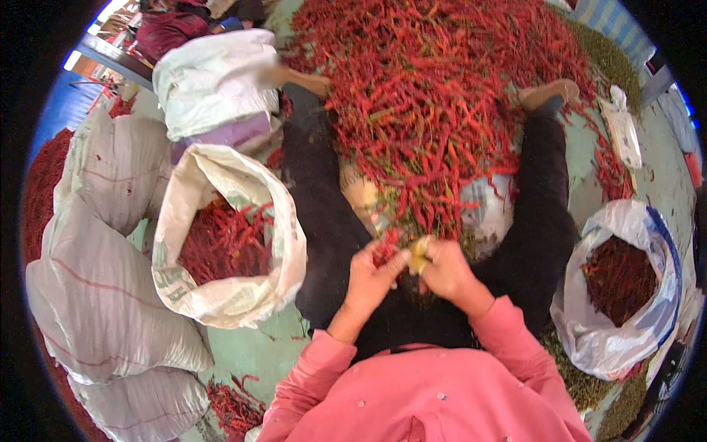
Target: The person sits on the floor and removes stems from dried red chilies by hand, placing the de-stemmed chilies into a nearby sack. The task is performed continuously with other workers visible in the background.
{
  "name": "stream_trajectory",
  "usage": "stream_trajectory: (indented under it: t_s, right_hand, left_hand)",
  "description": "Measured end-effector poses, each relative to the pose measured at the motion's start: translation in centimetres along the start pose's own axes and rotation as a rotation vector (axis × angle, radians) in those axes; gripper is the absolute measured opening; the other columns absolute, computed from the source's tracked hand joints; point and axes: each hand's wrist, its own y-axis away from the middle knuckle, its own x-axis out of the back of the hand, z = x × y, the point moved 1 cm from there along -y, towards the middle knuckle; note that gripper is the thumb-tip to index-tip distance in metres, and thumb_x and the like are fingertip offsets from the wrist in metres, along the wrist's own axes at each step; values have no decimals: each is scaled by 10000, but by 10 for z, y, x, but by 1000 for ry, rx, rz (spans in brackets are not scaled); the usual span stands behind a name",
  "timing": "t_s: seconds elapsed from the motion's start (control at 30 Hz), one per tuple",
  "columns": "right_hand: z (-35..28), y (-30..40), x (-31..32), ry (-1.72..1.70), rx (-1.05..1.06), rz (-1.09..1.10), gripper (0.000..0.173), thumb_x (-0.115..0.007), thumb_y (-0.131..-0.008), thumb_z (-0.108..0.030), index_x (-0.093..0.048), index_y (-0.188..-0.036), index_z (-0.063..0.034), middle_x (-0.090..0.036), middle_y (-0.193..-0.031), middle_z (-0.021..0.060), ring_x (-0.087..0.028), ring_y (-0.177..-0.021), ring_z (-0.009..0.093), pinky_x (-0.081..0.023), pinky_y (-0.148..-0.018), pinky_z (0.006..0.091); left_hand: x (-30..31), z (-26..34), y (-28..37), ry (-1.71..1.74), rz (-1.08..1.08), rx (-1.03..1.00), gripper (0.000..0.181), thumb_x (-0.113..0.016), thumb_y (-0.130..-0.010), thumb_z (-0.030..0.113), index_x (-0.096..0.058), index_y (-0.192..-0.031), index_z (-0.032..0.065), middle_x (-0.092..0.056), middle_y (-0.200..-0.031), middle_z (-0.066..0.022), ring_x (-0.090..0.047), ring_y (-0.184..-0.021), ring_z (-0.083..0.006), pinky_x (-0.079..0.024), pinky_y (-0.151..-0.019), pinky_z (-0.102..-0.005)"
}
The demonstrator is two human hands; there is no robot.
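My left hand (365, 280) is closed around a small bunch of red chili peppers (388, 243), held low between my spread legs. Close beside it is my right hand (450, 273), its fingers bent in towards the left thumb. Yellow coverings (421, 255) wrap some of the right fingers. Blur hides whether those fingertips pinch a pepper or stem. Just beyond both hands, a large heap of long red chili peppers (425, 116) spreads over the floor between my legs. Some green stems show among the peppers, and printed sacking (359, 190) lies under the heap's near edge.
An open woven sack (295, 237) of red peppers stands at my left, beyond it full white sacks (105, 298). At my right is an open plastic bag (580, 331) of darker red peppers. Loose peppers (235, 409) and stem debris (580, 381) lie on the floor. Another person's sleeve (165, 33) shows upper left.
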Motion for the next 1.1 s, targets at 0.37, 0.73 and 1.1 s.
stream_trajectory:
  t_s: [0.37,0.73,1.1]
  right_hand:
    - [7,18,13,-321,-17,-307,71,-585,-850,-39,-635,-890,-10,-564,-630,25,-493,-431,95,-423,-431,255]
    - [16,12,22,821,376,-64,383,-565,-747,-60,-621,-1113,-156,-591,-1099,194,-622,-829,357,-504,-747,423]
    - [48,-20,-1,1158,568,-137,127,-515,-786,-96,-545,-889,-29,-515,-921,180,-603,-587,329,-506,-511,424]
  left_hand:
    - [1,18,19,232,-284,75,231,-629,-881,193,-573,-719,39,-509,-612,18,-425,-450,-59,-351,-423,-223]
    - [166,131,19,-620,511,-283,112,-640,-772,100,-621,-809,-4,-622,-711,-121,-601,-590,-289,-499,-594,-340]
    - [95,108,52,-704,419,-505,83,-678,-751,69,-671,-816,18,-654,-703,-115,-613,-557,-158,-481,-528,-269]
